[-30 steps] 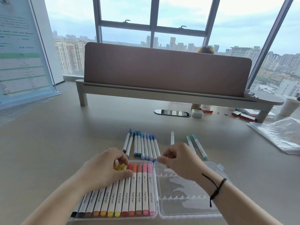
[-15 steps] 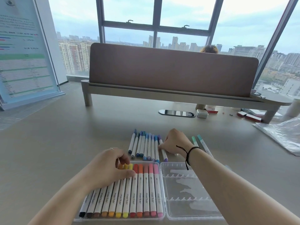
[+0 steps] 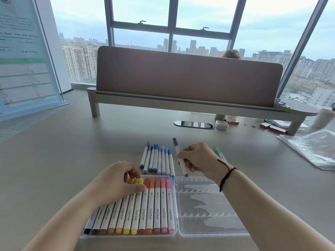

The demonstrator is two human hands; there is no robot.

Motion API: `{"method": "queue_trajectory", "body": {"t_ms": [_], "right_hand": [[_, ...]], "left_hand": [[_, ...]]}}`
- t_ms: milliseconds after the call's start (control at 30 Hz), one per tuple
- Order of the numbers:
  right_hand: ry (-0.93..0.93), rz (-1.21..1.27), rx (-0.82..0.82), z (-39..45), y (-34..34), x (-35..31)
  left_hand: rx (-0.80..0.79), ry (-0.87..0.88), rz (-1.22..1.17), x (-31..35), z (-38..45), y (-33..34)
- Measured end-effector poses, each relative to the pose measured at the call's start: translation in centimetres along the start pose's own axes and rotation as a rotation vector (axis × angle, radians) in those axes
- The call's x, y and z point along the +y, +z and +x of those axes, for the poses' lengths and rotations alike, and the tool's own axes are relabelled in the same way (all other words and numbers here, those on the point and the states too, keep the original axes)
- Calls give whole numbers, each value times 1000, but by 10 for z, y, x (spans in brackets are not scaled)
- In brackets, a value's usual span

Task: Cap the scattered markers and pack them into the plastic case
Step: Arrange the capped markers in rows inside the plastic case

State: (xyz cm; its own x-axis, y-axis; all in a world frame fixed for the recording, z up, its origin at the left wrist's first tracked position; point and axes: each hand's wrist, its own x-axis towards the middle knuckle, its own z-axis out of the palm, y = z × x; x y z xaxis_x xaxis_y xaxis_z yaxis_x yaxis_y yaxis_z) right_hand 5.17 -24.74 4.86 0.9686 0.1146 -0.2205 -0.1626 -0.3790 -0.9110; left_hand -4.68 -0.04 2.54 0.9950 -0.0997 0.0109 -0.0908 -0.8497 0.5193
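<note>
An open clear plastic case (image 3: 213, 232) lies on the desk in front of me. Its left half holds a row of capped markers (image 3: 157, 209), black through orange to pink. Its right half holds none. My left hand (image 3: 117, 182) rests on the far ends of the packed markers, thumb laid across them. My right hand (image 3: 197, 160) holds a capped purple marker (image 3: 176, 147) lifted off the desk just beyond the case's right half. A loose group of blue and purple markers (image 3: 157, 158) lies beyond the case. A teal marker (image 3: 220, 153) shows behind my right wrist.
A raised shelf with a brown divider panel (image 3: 188, 77) crosses the far side of the desk. A cable port (image 3: 194, 124) and a small white box (image 3: 221, 125) sit under it. A crinkled plastic bag (image 3: 311, 147) lies at the right, a poster stand (image 3: 23, 55) at the left.
My right hand reached to the purple marker beside the blue group, took it and lifted it toward the case. My left hand stayed on the packed markers.
</note>
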Motion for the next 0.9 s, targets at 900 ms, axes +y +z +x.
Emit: {"method": "queue_trajectory", "body": {"t_ms": [900], "right_hand": [[-103,-49,-241,-96,-7,39]], "left_hand": [[-32,181,-132,65,18,32]]}}
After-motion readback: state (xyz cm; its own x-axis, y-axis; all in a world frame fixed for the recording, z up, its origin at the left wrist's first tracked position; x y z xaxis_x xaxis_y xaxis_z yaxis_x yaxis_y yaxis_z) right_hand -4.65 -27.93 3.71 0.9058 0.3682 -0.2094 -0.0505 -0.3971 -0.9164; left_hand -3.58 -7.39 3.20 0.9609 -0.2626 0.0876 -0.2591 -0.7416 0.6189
